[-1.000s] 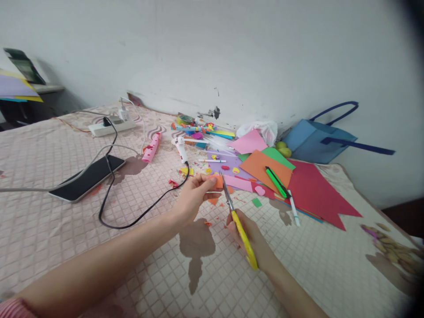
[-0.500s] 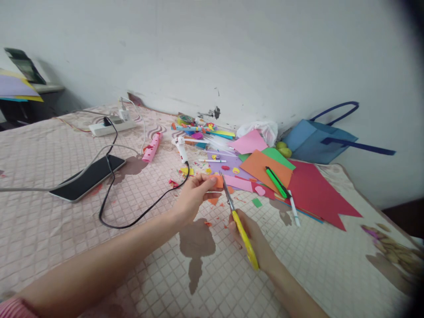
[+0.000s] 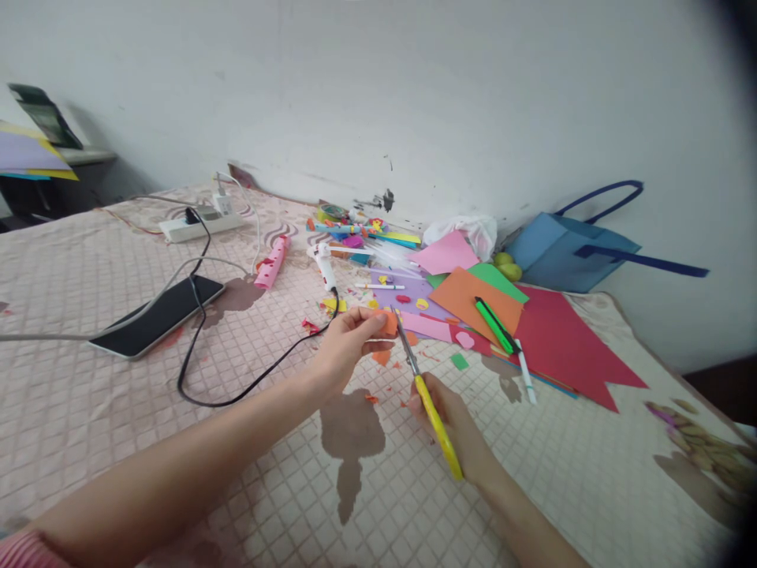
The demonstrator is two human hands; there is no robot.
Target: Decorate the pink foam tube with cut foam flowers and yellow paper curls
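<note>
My left hand [image 3: 343, 347] pinches a small orange paper piece [image 3: 389, 322] above the quilted bedcover [image 3: 118, 394]. My right hand [image 3: 453, 422] grips yellow-handled scissors [image 3: 429, 406], whose blades point up to the right edge of that orange piece. Small paper scraps [image 3: 382, 356] lie on the cover just below the hands. Beyond the scissors lie sheets of coloured paper: orange [image 3: 467, 296], red [image 3: 561, 339], pink [image 3: 443, 254] and green [image 3: 500, 280].
A green marker [image 3: 494, 325] and a white pen [image 3: 523, 371] rest on the sheets. A glue gun [image 3: 323, 264] with a black cord [image 3: 236, 386], a phone [image 3: 157, 315], a power strip [image 3: 198, 226], a pink roll [image 3: 270, 264] and a blue bag [image 3: 568, 248] lie around.
My left hand has turned the orange piece a little against the scissor blades. Both hands stay in nearly the same place.
</note>
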